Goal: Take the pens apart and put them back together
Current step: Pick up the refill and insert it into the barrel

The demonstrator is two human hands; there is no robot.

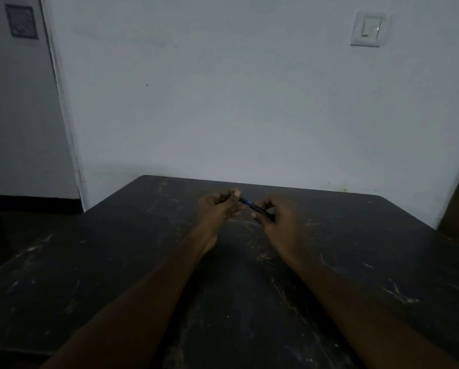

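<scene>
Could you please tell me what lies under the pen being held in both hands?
Below the pen, pinched between the left hand and the right hand, only the dark scratched table shows. The hands cover both its ends.

A dark, scratched table against a pale wall — light switch upper right.
</scene>
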